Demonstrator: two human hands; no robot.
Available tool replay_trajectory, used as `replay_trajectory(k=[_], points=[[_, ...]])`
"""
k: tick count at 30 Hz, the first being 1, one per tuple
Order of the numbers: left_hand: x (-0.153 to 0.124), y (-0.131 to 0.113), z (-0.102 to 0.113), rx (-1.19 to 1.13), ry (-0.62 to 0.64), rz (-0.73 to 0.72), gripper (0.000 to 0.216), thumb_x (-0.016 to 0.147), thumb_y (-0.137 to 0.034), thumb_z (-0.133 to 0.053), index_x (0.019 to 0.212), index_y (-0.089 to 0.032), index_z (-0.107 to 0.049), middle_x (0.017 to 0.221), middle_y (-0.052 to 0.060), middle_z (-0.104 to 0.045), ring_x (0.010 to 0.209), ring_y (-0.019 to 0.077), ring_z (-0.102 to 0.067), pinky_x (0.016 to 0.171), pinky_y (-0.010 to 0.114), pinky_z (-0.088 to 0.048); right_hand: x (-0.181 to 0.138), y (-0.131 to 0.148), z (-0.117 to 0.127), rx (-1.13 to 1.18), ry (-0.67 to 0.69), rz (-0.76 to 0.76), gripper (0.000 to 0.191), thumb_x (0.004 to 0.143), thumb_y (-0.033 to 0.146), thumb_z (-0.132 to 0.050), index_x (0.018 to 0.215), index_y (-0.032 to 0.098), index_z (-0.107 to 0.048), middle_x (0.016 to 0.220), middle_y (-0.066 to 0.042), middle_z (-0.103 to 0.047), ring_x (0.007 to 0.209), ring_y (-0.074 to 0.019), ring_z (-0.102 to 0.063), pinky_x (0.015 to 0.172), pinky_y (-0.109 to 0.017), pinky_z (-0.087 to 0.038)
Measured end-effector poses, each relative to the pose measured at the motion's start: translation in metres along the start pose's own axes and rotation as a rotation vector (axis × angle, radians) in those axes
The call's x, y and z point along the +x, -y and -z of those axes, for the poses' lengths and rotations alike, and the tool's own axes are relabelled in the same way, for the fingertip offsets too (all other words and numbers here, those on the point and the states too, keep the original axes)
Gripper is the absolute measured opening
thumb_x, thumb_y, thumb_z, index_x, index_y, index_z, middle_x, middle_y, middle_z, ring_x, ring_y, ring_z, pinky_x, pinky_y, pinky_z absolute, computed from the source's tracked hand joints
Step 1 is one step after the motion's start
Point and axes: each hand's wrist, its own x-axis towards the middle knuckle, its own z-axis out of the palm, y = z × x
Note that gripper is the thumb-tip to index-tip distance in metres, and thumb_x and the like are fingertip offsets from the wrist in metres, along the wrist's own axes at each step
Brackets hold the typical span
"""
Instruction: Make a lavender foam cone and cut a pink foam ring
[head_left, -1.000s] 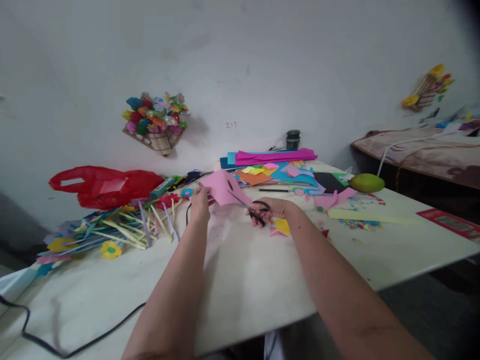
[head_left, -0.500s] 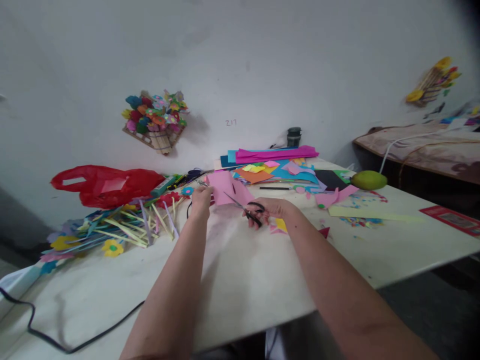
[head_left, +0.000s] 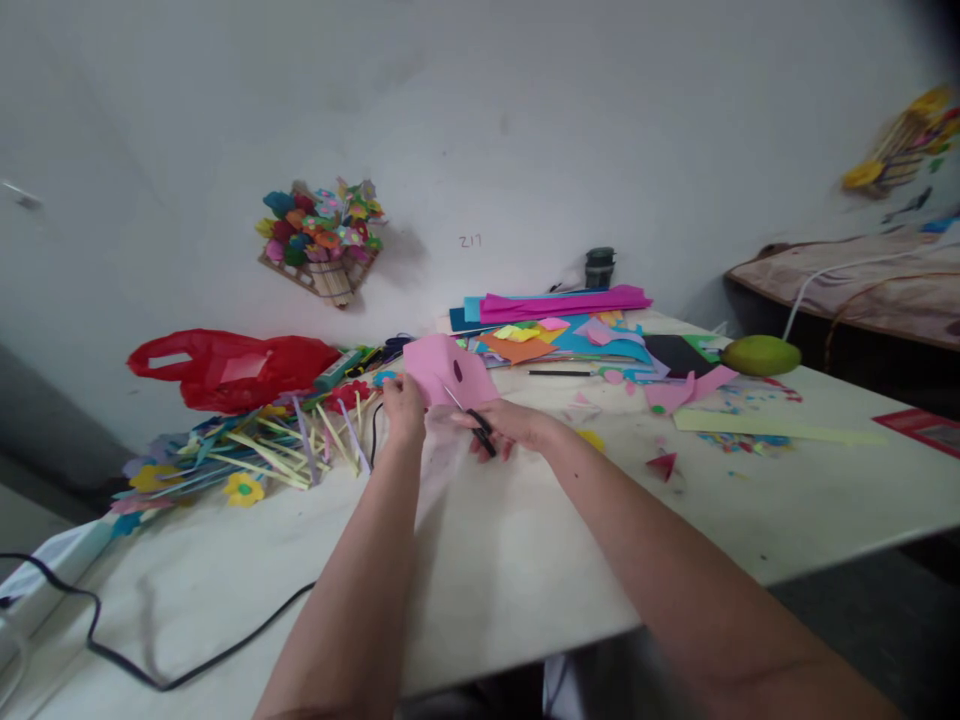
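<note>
Where the pale table (head_left: 480,580) comes nearest, at the bottom centre of the frame, its surface lies bare between the two forearms, while a black cable (head_left: 161,687) curls across the lower left; elbows do best to swing clear of it. Farther in, at the centre, the right hand (head_left: 516,428) is partly curled, fingers at the black handles of the scissors (head_left: 486,441), whose blades point up and left. Just left of it, the left hand (head_left: 406,403) is closed in a pinch at the lower left edge of the pink sheet (head_left: 435,365). That sheet stands tilted at the centre, with a dark oval on its right half, a hole or a mark, I cannot tell which. Blade tips overlap its lower part, though whether paper lies between them is unclear. For a clean cut, I would hold the sheet taut, keep the left fingertips out of the blades' line, and turn the paper rather than the wrist. Behind, a black stick (head_left: 559,373) and magenta sheets (head_left: 566,303) lie right of centre, well apart from the blades, below the wall bouquet's (head_left: 322,230) level.
</note>
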Motion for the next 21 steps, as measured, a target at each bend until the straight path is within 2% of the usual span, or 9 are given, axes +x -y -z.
replay_trajectory(k=[3, 8, 10, 13, 18, 21], points=[[-0.004, -0.006, -0.001, 0.029, -0.016, 0.007, 0.016, 0.079, -0.029, -0.056, 0.069, -0.019, -0.048, 0.057, -0.004, -0.044, 0.047, 0.0094, -0.042, 0.043, 0.020, -0.037, 0.004, -0.001, -0.007, 0.000, -0.055, 0.009, 0.058, 0.072, 0.068, -0.063, 0.095, 0.015, -0.061, 0.069, -0.004, -0.065, 0.049, -0.0132, -0.062, 0.032, -0.018, -0.037], [-0.008, -0.011, -0.003, -0.215, 0.236, 0.051, 0.026, 0.069, -0.037, -0.070, 0.077, -0.015, -0.058, 0.064, 0.000, -0.057, 0.051, 0.0093, -0.051, 0.048, 0.022, -0.047, 0.005, -0.001, -0.008, 0.014, -0.108, 0.026, 0.054, 0.075, 0.065, -0.063, 0.098, 0.016, -0.062, 0.067, -0.002, -0.064, 0.046, -0.0110, -0.059, 0.032, -0.017, -0.035], [-0.005, -0.012, -0.004, -0.286, 0.276, 0.067, 0.027, 0.065, -0.034, -0.075, 0.075, -0.015, -0.059, 0.065, 0.001, -0.059, 0.053, 0.0092, -0.053, 0.049, 0.021, -0.049, 0.003, 0.001, -0.007, 0.020, -0.128, 0.039, 0.052, 0.076, 0.063, -0.063, 0.098, 0.017, -0.062, 0.067, -0.002, -0.063, 0.046, -0.0104, -0.058, 0.033, -0.016, -0.035], [0.003, -0.015, -0.007, -0.388, 0.270, 0.108, 0.024, 0.063, -0.026, -0.078, 0.072, -0.015, -0.059, 0.066, 0.001, -0.061, 0.056, 0.0092, -0.055, 0.053, 0.020, -0.050, 0.001, 0.003, -0.005, 0.043, -0.162, 0.074, 0.049, 0.077, 0.061, -0.062, 0.097, 0.016, -0.061, 0.074, -0.004, -0.065, 0.050, -0.0099, -0.058, 0.033, -0.016, -0.035], [0.015, -0.021, -0.013, -0.526, 0.345, 0.224, 0.024, 0.064, -0.023, -0.076, 0.070, -0.019, -0.052, 0.064, -0.002, -0.056, 0.061, 0.0142, -0.059, 0.065, 0.035, -0.055, 0.002, 0.004, -0.002, 0.046, -0.259, 0.112, 0.041, 0.080, 0.054, -0.063, 0.097, 0.017, -0.059, 0.085, -0.005, -0.066, 0.054, -0.0090, -0.058, 0.033, -0.015, -0.035], [0.016, -0.027, -0.019, -0.585, 0.371, 0.198, 0.027, 0.062, -0.024, -0.077, 0.070, -0.019, -0.051, 0.069, -0.002, -0.058, 0.066, 0.0172, -0.061, 0.071, 0.043, -0.055, 0.005, 0.003, -0.001, 0.054, -0.289, 0.166, 0.040, 0.079, 0.055, -0.063, 0.095, 0.018, -0.059, 0.086, -0.004, -0.066, 0.058, -0.0095, -0.061, 0.033, -0.014, -0.035]])
